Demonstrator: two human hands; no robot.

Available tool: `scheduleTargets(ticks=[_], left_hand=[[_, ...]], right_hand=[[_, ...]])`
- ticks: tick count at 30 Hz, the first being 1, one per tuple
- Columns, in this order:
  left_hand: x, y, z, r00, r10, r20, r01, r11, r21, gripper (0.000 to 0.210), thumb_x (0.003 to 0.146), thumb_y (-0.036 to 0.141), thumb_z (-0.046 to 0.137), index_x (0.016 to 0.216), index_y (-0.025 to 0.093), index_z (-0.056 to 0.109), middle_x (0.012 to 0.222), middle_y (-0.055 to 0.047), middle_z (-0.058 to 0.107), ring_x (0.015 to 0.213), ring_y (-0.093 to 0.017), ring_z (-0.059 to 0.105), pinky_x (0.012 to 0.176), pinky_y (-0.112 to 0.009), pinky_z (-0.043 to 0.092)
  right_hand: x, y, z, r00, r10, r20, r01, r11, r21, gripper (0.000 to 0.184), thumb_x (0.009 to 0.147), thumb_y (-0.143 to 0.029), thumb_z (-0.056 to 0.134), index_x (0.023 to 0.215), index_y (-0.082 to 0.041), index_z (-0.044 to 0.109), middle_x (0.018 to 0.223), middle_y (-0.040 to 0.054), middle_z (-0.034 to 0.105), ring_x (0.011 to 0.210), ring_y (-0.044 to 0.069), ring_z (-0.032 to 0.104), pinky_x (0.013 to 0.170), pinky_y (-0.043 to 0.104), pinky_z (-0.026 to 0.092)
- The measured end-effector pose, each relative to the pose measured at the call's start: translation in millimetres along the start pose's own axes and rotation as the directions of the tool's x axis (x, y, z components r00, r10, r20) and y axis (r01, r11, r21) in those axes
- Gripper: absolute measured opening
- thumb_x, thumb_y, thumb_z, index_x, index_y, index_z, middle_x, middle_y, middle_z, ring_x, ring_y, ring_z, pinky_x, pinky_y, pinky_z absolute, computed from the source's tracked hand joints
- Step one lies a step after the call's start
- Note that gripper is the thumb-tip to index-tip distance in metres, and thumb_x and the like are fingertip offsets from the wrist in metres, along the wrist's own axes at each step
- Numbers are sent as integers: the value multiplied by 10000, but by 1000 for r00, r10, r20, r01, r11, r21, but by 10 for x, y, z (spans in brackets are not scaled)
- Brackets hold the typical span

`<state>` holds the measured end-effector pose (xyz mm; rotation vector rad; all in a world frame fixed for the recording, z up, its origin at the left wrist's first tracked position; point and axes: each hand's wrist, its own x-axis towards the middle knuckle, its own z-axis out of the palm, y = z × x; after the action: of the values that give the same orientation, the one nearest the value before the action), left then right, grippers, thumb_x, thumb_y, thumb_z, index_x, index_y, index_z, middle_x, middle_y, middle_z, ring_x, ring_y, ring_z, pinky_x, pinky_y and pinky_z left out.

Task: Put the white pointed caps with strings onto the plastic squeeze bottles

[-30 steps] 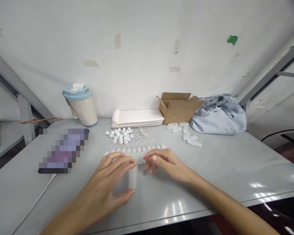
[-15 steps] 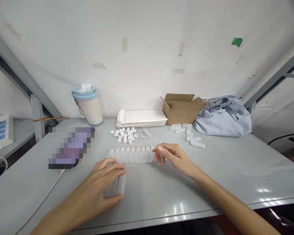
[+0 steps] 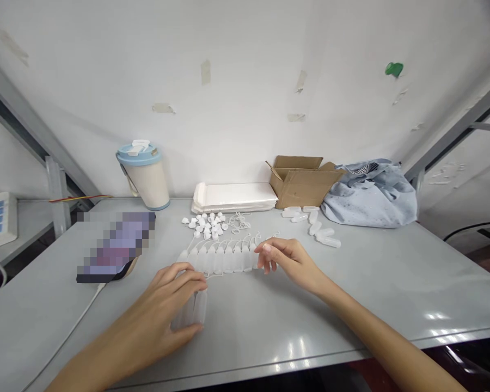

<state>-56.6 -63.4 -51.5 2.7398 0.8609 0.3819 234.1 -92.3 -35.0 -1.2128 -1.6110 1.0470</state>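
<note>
Tubes [image 3: 201,307] lay on the table [image 3: 253,318], grasped endwise by the left hand [image 3: 169,296]. The right hand [image 3: 291,259] curled its fingers at the right end of a row of corded tubes [image 3: 219,261] — whether gripping, one couldn't tell — with white caps [image 3: 206,224] behind.

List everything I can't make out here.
In the head view:
- Near tubes: full count, behind the left grip.
- Tube row: right end, behind the right grip.
- Phone: screen, blurred into blocks.
- Box: floor, behind its front wall.
- White unit: cut off by the left edge.
</note>
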Motion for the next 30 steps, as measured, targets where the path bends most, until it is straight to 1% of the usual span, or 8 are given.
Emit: scheduleTargets(ticks=[5,9,14,16,18,21,25,30], left_hand=[[-19,25,-16,1000,4,-8,-4,1000,-12,406,735,258,666,1130,268,573,1183,-30,610,1194,-271,453,952,-389,450],[47,44,-101,999,-38,2,38,999,-21,360,776,332,648,1122,267,572,1199,-29,596,1223,-271,421,966,-393,438],[433,-4,-274,989,-66,-132,61,997,-43,237,862,349,520,1037,220,613,1082,-59,637,1126,-267,492,907,-406,452],[661,-60,-308,988,-60,-142,55,998,-42,237,871,354,490,1006,208,621,1053,-63,648,1105,-271,502,897,-414,444],[894,-122,-299,990,-67,-122,65,998,-26,213,876,316,464,950,206,630,1046,-64,656,1095,-275,506,885,-422,436],[1196,-198,-220,998,-9,-61,12,999,52,211,868,243,447,931,188,641,1039,-65,672,1059,-260,529,890,-415,415],[1446,-233,-76,1000,25,-5,-24,996,91,197,840,204,472,888,191,663,969,-59,694,1024,-264,542,892,-433,389],[1588,-225,47,1000,-15,-1,15,991,132,166,779,212,527,754,163,685,819,-107,680,933,-306,531,808,-432,399]], right_hand=[[6,27,-11,1000,-7,-3,7,1000,-11,376,929,-451,447,881,-146,662,718,35,672,592,118,585,596,260,467],[44,72,-58,999,-17,-33,15,998,-59,389,931,-449,439,853,-141,661,703,38,661,585,116,570,577,256,462],[115,126,-226,984,-36,-172,11,990,-144,372,917,-435,452,799,-138,643,670,36,654,569,120,560,554,252,457],[138,161,-325,969,-65,-239,13,977,-212,354,912,-432,457,820,-141,636,681,40,664,570,125,570,542,249,453],[160,217,-437,948,-122,-293,7,931,-365,348,918,-423,443,814,-147,629,678,41,667,562,129,579,517,242,443],[203,347,-621,921,-238,-309,-3,789,-614,318,931,-363,416,801,-155,619,678,43,669,557,137,594,514,244,436],[276,560,-872,910,-289,-298,-19,687,-727,183,879,-247,478,831,-151,626,740,75,680,644,184,605,601,290,441],[327,725,-1095,907,-306,-291,-70,572,-817,164,853,-141,472,837,-153,635,812,97,674,730,208,616,649,295,447]])
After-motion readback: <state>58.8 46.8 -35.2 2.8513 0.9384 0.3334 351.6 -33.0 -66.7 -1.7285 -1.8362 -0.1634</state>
